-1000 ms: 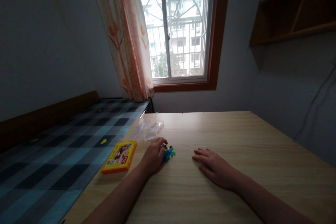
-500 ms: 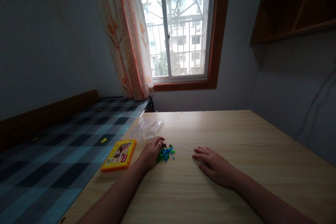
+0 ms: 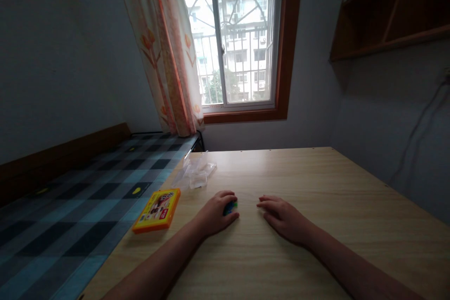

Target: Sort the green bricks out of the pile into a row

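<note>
Blue and green: noted on small pieces [image 3: 230,207] on the pale wooden worktop [image 3: 267,258], partly hidden within the curve of the left hand [image 3: 220,214]. Recorded left thumb and fingertips apart, bent around the pieces with a gap facing the right hand [image 3: 281,215]; could not tell about any pinch on single pieces. Saw right hand palm down, thumb parted from fingers, nothing visibly held, near the pieces without touching.

Judged best for light, loose pieces: fingertips low against the worktop, slow even pressure, right hand as a stop on the gap side. Suspected risk of strays slipping out between thumb and fingers under haste.

Then checked writing. Found characters and a red patch on the flat yellow-orange box [image 3: 157,211], left of left hand; too small to read. Made out no label on clear plastic containers [image 3: 197,172] beyond.
</note>
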{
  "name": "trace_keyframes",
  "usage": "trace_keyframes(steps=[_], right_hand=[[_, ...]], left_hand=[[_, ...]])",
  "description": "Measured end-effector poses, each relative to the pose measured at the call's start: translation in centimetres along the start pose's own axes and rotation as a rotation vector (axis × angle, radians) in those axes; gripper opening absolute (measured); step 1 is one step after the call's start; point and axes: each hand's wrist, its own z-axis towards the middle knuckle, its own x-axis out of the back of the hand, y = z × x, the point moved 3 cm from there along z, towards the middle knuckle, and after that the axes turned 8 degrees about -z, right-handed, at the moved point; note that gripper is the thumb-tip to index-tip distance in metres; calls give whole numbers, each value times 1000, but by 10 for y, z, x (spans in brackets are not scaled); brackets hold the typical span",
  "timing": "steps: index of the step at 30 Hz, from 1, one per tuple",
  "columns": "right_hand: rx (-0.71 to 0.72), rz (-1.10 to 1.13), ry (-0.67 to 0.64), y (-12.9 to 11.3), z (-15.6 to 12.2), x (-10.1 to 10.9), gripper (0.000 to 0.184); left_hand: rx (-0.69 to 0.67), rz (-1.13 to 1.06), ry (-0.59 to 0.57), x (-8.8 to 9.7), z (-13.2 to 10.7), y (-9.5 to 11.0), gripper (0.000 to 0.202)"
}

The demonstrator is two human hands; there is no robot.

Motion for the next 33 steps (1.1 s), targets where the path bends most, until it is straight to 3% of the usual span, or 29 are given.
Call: trace_keyframes(steps=[7, 14, 33], right_hand=[[-88, 101, 160, 7, 4, 3, 32], [-87, 130, 184, 10, 4, 4, 30], [-175, 245, 172, 20, 0, 7, 34]], left_hand=[[-47, -51, 7, -10, 3, 17, 20], [-110, -70, -44, -30, 2, 44, 21], [-257, -159, -219, -59, -19, 103, 22]])
